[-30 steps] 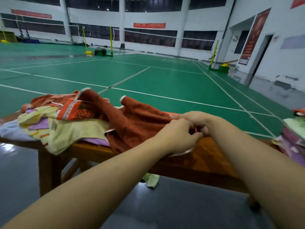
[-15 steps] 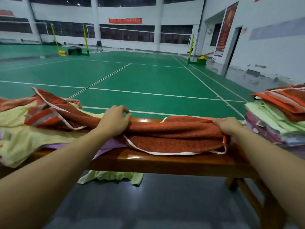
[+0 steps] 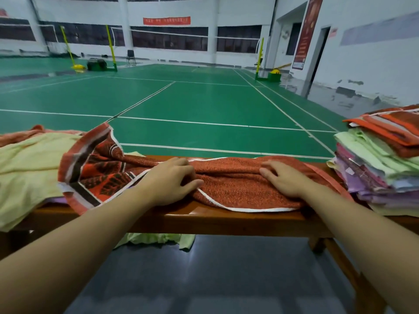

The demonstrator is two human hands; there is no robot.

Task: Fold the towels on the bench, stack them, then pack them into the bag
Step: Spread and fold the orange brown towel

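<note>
— Where's the rust-orange terry towel with the white hem (image 3: pixel 238 189)?

— Lying lengthwise on the brown wooden surface (image 3: pixel 204 219), patterned end left. My left hand (image 3: pixel 172 180) and right hand (image 3: pixel 285 180) press it flat, fingers spread.

— Any writing?

— The red wall banner (image 3: pixel 166 20), unreadable. Folded towel stack (image 3: pixel 381 168) right.

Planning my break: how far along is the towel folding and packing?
Done: a stack of folded towels sits at the bench's right end. In hand: left hand and right hand press the rust-orange terry towel flat. Left: the loose heap with the pale yellow towel. No bag is in view.
</note>
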